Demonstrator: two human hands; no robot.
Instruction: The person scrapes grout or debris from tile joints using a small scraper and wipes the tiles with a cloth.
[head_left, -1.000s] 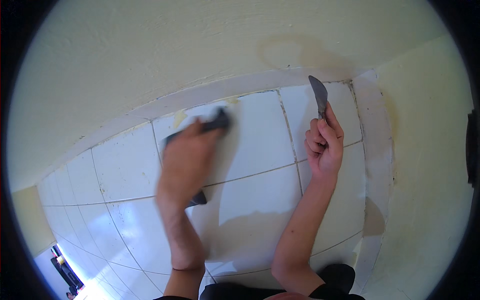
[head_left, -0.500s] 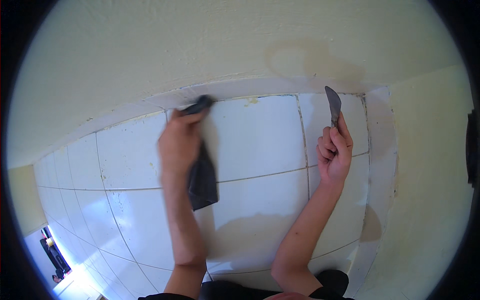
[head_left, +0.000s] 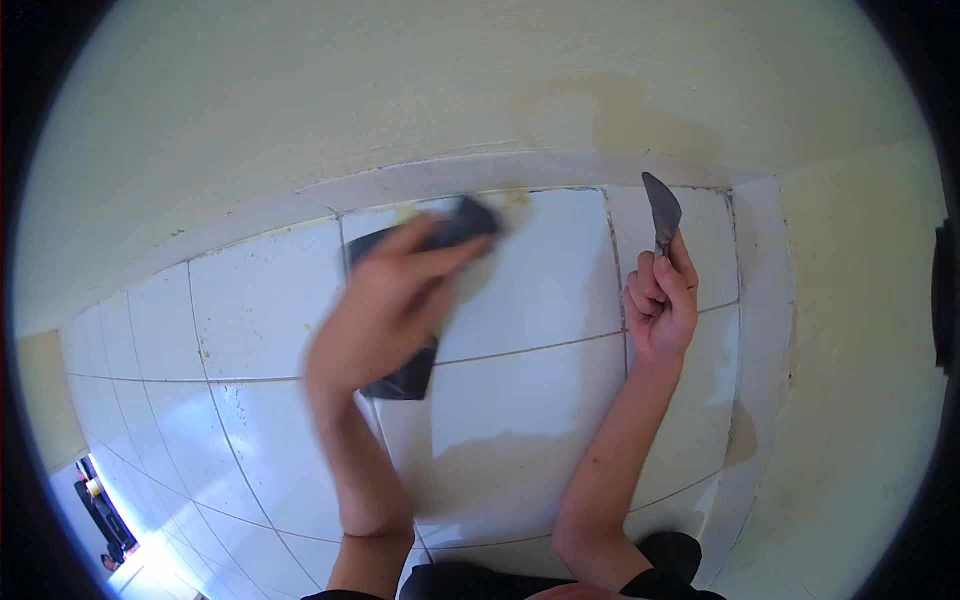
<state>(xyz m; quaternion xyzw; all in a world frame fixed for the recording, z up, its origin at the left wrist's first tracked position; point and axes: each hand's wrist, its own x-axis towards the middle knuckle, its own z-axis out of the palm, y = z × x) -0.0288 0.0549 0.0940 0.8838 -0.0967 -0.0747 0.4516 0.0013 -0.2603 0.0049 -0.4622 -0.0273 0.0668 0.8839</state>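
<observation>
Fingers [head_left: 440,255] of the blurred left hand [head_left: 385,305] press a half-hidden dark cloth [head_left: 410,375]; right hand [head_left: 660,305] grips a scraper [head_left: 662,210]

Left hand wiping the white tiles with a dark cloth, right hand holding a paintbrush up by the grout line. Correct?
Not quite. The head view shows the right hand holding a scraper with a flat, pointed metal blade, not a paintbrush. The rest holds: the left hand presses a dark cloth against the white tiles, and the blade points up beside the grout line.
</observation>
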